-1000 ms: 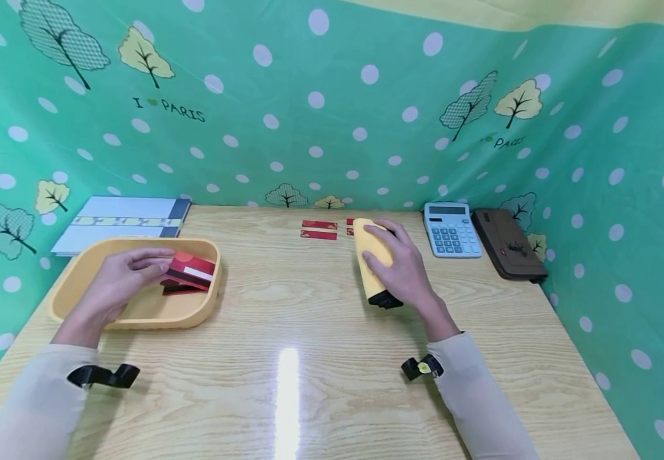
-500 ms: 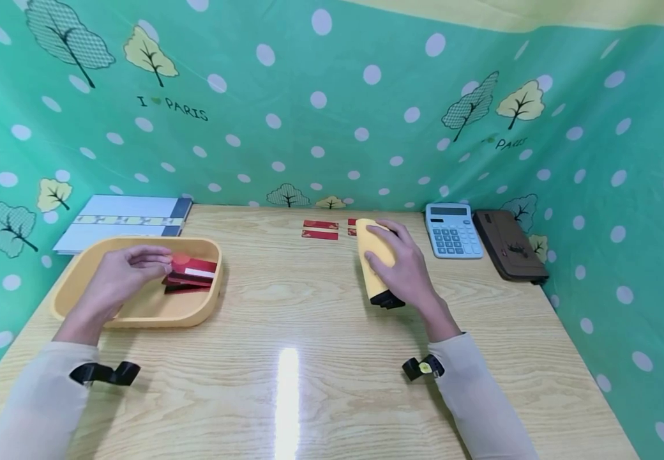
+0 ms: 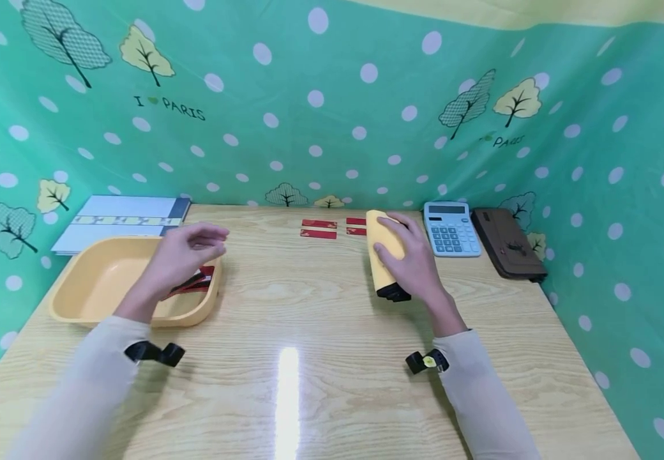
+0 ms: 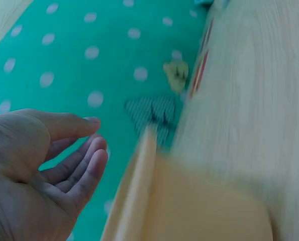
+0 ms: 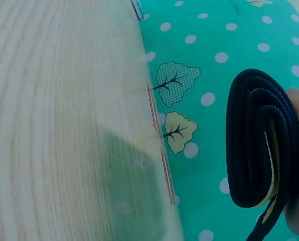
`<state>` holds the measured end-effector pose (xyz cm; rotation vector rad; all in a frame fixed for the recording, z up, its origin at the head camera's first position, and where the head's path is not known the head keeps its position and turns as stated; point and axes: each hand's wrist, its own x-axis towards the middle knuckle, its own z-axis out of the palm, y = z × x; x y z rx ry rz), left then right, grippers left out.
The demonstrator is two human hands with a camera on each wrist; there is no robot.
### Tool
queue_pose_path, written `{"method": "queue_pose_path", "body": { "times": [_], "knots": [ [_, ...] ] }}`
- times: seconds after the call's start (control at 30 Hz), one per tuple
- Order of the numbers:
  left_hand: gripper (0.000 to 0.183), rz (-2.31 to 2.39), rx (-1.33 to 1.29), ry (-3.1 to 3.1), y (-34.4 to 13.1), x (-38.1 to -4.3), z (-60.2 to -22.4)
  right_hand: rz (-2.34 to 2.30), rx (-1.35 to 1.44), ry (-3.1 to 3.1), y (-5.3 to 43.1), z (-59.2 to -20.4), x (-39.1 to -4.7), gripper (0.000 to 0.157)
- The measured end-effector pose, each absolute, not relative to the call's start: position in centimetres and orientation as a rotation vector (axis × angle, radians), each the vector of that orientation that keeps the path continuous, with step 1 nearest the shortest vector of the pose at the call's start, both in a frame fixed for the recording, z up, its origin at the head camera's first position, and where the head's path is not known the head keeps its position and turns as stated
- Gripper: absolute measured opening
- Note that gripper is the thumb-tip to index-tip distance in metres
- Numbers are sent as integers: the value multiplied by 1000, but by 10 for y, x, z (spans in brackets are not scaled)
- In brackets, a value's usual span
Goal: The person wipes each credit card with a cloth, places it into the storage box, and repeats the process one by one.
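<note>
My left hand (image 3: pixel 179 257) hovers over the right part of a yellow plastic basket (image 3: pixel 99 284), its fingers loosely bent and nothing between them. Inside the basket, partly hidden beneath that hand, lie red packets (image 3: pixel 208 277) with dark and white bands. In the left wrist view a gap shows between thumb and fingers of the left hand (image 4: pixel 54 165), beside the basket's rim. My right hand (image 3: pixel 415 265) grips a folded yellow cloth (image 3: pixel 382 246) with a black edge, held above the table. The right wrist view shows the cloth's rolled black end (image 5: pixel 247 150).
Thin red strips (image 3: pixel 318 234) lie in rows at the back of the wooden table (image 3: pixel 286 306). Back right are a blue calculator (image 3: pixel 452 230) and a brown pouch (image 3: pixel 507 244). Behind the basket lies a pale blue folder (image 3: pixel 119 211). A green dotted curtain (image 3: pixel 332 128) surrounds the table.
My left hand has come away from the red packets, rising and moving right. My right hand, still gripping the cloth, has shifted slightly right and up, baring more red strips.
</note>
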<state>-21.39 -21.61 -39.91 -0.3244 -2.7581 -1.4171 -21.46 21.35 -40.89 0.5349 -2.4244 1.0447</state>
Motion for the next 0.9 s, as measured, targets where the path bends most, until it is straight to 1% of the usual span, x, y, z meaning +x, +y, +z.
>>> {"method": "queue_pose_path", "body": {
  "times": [0.23,0.47,0.77,0.9],
  "knots": [
    [37,-1450,-460,-2865,-160,-252,-398,1060,507,-2429,217,-407,-215,49],
    [43,-1493,-439,-2922,-119,-291,-411,1068,488,-2423,221,-407,-216,48],
    [52,-1727,-336,-2927,-99,-320,-432,1059,498,-2416,223,-409,-218,47],
    [54,-1726,-338,-2928,-96,-331,-446,1067,497,-2411,224,-409,-219,47]
  ]
}}
